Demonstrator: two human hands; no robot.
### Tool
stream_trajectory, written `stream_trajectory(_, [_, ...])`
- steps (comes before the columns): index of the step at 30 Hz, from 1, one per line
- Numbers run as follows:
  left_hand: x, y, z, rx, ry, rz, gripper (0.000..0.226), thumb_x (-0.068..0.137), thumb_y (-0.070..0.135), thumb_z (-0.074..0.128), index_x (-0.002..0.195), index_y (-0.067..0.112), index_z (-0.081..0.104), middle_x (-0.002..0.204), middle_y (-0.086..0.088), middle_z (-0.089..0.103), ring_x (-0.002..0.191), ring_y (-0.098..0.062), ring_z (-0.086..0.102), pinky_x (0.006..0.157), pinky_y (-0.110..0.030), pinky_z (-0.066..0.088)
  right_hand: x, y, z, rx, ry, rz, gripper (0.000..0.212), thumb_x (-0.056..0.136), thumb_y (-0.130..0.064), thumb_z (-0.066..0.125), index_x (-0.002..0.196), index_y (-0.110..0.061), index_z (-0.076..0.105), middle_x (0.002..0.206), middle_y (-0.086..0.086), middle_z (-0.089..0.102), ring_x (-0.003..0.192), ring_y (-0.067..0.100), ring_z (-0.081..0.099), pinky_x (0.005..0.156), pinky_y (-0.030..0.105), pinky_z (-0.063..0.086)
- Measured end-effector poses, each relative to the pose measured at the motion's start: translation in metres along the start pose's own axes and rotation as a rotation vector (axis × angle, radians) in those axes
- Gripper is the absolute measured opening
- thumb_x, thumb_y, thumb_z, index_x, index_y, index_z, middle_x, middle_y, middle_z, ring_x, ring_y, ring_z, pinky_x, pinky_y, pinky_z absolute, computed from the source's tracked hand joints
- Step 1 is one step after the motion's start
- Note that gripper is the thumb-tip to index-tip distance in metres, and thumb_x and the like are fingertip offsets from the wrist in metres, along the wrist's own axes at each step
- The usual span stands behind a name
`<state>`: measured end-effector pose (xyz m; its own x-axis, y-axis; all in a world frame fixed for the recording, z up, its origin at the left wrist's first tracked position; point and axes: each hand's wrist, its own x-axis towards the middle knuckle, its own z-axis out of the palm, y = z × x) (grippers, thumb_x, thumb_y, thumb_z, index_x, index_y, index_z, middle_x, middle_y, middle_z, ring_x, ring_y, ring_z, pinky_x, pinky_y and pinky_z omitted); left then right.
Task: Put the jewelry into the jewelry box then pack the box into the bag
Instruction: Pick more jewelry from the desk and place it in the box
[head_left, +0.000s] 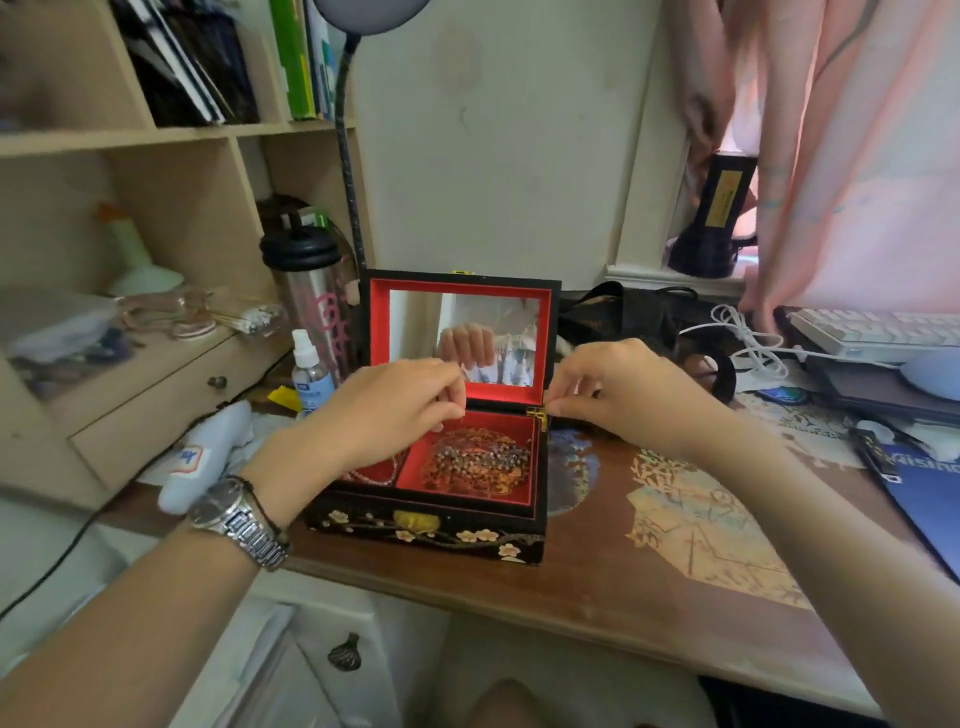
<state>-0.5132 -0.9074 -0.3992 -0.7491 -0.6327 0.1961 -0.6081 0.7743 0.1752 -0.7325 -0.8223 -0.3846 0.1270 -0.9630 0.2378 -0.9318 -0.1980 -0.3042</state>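
A black lacquered jewelry box (426, 530) with flower decoration stands open on the desk, its red lid with a mirror (462, 338) upright. The right red compartment holds a dark beaded necklace (483, 457) over a gold piece. A pink bead strand (374, 475) lies in the left compartment. My left hand (384, 410) hovers over the left compartment with fingers pinched. My right hand (618, 389) is at the box's right hinge, fingers pinched too. Whether a thin chain runs between them I cannot tell. A dark bag (623, 312) lies behind the box.
A steel tumbler (306, 291) and a spray bottle (309, 371) stand left of the box. White cable (748, 338), keyboard (878, 327) and a blue booklet (924, 493) lie at the right. A shelf unit (156, 260) fills the left side. A lamp neck (350, 182) rises behind.
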Motion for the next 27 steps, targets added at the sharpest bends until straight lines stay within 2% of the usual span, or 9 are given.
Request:
stream_trajectory(10, [-0.027,-0.054,0.001,-0.008,0.038,-0.124,0.007,0.093,0.035,0.052,0.094,0.029,0.057,0.090,0.015,0.062,0.084,-0.004,0.056,0.069,-0.026,0.044,0.043,-0.031,0.024,0.039,0.006,-0.089,0.009,0.084,-0.030,0.067,0.086,-0.022,0.072,0.089,-0.010,0.067,0.080,0.006,0.061,0.076,0.037,0.056])
stream_trajectory(16, [-0.034,-0.079,0.006,-0.004,0.043,-0.165,0.009,0.093,0.037,0.051,0.096,0.030,0.056,0.095,0.012,0.064,0.090,-0.008,0.057,0.075,-0.031,0.048,0.065,-0.040,0.039,0.080,-0.012,-0.125,0.009,0.084,-0.030,0.067,0.087,-0.023,0.072,0.088,-0.012,0.066,0.079,0.008,0.063,0.077,0.039,0.057])
stream_trajectory(20, [-0.035,-0.087,0.009,-0.019,0.032,-0.148,0.010,0.093,0.036,0.051,0.098,0.029,0.057,0.097,0.012,0.064,0.090,-0.005,0.057,0.074,-0.025,0.045,0.075,-0.045,0.047,0.116,-0.011,-0.139,0.007,0.084,-0.027,0.069,0.085,-0.021,0.072,0.082,-0.014,0.062,0.078,0.008,0.062,0.078,0.036,0.056])
stream_trajectory(27, [-0.034,-0.095,0.013,-0.101,0.037,-0.112,0.010,0.093,0.035,0.053,0.098,0.029,0.059,0.096,0.011,0.065,0.090,-0.002,0.056,0.073,-0.019,0.045,0.096,-0.051,0.060,0.174,-0.018,-0.160,0.006,0.083,-0.027,0.070,0.084,-0.023,0.073,0.083,-0.012,0.067,0.075,0.004,0.063,0.074,0.032,0.058])
